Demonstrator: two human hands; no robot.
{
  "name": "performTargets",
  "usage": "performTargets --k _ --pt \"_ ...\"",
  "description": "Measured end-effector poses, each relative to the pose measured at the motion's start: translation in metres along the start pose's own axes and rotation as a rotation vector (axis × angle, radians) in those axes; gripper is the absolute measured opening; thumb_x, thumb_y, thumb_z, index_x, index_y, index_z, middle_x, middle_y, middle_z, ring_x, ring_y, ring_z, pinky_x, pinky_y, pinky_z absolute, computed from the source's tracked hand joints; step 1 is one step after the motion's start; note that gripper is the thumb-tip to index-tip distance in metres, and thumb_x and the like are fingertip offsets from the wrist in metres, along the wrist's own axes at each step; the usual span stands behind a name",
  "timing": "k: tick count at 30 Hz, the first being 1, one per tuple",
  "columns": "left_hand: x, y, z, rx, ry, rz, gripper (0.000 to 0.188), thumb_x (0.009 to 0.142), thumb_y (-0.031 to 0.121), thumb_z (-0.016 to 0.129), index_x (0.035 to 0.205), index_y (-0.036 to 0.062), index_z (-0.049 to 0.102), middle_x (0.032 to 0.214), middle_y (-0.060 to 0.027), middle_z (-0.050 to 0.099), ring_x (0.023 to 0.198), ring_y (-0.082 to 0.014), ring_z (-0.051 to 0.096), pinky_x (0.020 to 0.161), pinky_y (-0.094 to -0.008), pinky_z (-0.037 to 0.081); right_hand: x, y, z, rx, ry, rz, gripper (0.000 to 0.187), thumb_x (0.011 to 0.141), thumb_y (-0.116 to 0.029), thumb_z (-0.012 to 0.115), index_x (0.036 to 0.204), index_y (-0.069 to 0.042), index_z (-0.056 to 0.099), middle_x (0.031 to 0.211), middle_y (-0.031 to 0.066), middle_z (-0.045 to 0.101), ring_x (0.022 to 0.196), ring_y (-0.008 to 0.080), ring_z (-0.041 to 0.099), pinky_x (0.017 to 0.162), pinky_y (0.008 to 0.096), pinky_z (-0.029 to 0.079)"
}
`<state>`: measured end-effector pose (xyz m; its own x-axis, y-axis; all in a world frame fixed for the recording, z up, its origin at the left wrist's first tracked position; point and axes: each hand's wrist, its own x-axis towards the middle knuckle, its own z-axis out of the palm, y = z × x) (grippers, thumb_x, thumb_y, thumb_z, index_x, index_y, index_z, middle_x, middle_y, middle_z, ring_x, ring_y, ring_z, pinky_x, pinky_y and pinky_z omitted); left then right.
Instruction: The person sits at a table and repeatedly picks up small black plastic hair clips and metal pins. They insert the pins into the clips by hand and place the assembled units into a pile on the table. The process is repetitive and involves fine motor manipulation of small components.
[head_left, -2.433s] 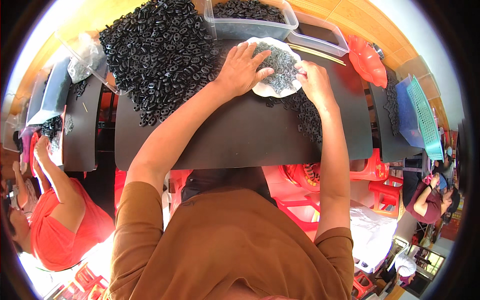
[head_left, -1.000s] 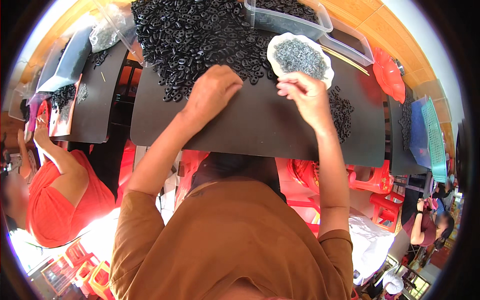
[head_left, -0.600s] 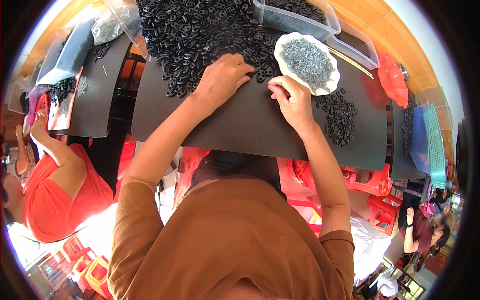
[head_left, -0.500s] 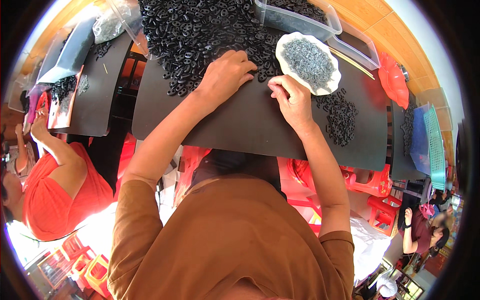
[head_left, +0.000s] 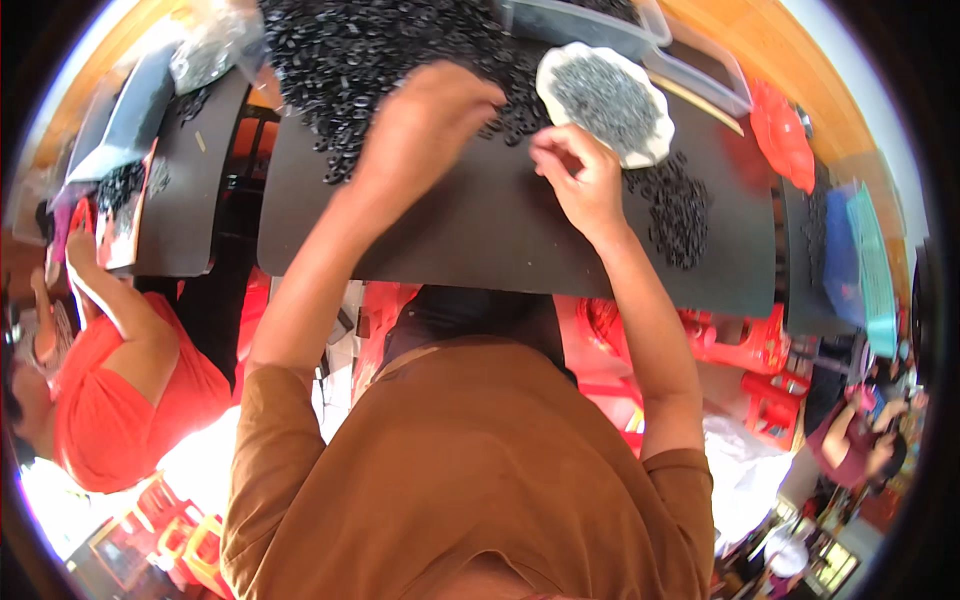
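My left hand (head_left: 425,120), smeared by motion, is over the near edge of a large heap of small black oval parts with holes (head_left: 340,60). Its fingertips are blurred, so whether they hold anything cannot be made out. My right hand (head_left: 585,175) hovers over the black table (head_left: 470,245), thumb and forefinger pinched together; what is between them is too small to name. Just beyond it a white scalloped dish (head_left: 657,150) holds many tiny clear-grey pieces (head_left: 605,100). A smaller pile of black parts (head_left: 680,220) lies on the table to the right of this hand.
Behind the dish stand a clear plastic box (head_left: 590,32) and a second clear tray (head_left: 735,95), with a red dish (head_left: 782,135) at the right. A teal basket (head_left: 874,270) is farther right. At another table on the left sits a person in red (head_left: 140,400).
My left hand has lifted and shifted slightly left and away from me over the heap. My right hand stays pinched beside the dish. The whole view has shifted a little.
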<state>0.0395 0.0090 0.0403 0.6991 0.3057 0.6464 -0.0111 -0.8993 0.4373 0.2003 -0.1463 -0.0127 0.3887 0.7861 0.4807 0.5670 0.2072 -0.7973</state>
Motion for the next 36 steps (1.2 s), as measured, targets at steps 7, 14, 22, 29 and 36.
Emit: performTargets --k 7,14,22,29,36 --pt "-0.035 0.031 -0.219 -1.553 -0.249 0.132 0.021 0.093 0.023 0.057 0.084 0.0107 0.071 0.090 -0.0101 0.070 0.078 -0.0160 0.066 0.061 -0.0209 0.048 0.003 0.001 0.010 -0.246 -0.007 -0.262 0.011 0.085 -0.007 0.066 0.095 -0.010 0.064 0.090 0.0052 0.064 0.081 0.0294 0.065 0.069 0.0383 0.053" --pt "-0.032 0.110 -0.201 -0.758 -0.156 0.250 0.019 0.092 0.021 0.057 0.085 0.0100 0.071 0.091 -0.0100 0.070 0.079 -0.0162 0.066 0.062 -0.0216 0.049 -0.006 0.008 0.006 -0.351 -0.052 -0.352 0.010 0.084 -0.006 0.066 0.094 -0.007 0.066 0.091 0.0053 0.065 0.083 0.0270 0.066 0.071 0.0344 0.054" --pt "-0.056 0.126 -0.183 -0.506 -0.206 0.100 0.018 0.092 0.020 0.058 0.086 0.0092 0.071 0.091 -0.0100 0.070 0.080 -0.0164 0.067 0.063 -0.0224 0.049 -0.003 0.002 0.001 -0.384 -0.027 -0.396 0.004 0.089 -0.008 0.064 0.088 -0.005 0.062 0.085 0.0087 0.062 0.075 0.0269 0.065 0.066 0.0364 0.053" --pt "-0.070 0.126 -0.178 -0.455 -0.209 0.037 0.017 0.091 0.019 0.059 0.087 0.0084 0.071 0.092 -0.0100 0.070 0.080 -0.0166 0.067 0.063 -0.0231 0.049 -0.005 0.002 0.003 -0.370 -0.026 -0.396 0.004 0.083 -0.005 0.063 0.087 -0.005 0.063 0.084 0.0104 0.061 0.080 0.0317 0.064 0.068 0.0397 0.053" --pt "-0.074 0.124 -0.171 -0.440 -0.215 0.008 0.016 0.091 0.017 0.059 0.088 0.0077 0.071 0.092 -0.0099 0.070 0.081 -0.0168 0.067 0.064 -0.0237 0.050 -0.005 0.002 0.002 -0.393 -0.029 -0.421 0.004 0.082 -0.004 0.063 0.085 -0.006 0.062 0.083 0.0101 0.061 0.079 0.0316 0.065 0.068 0.0399 0.053"
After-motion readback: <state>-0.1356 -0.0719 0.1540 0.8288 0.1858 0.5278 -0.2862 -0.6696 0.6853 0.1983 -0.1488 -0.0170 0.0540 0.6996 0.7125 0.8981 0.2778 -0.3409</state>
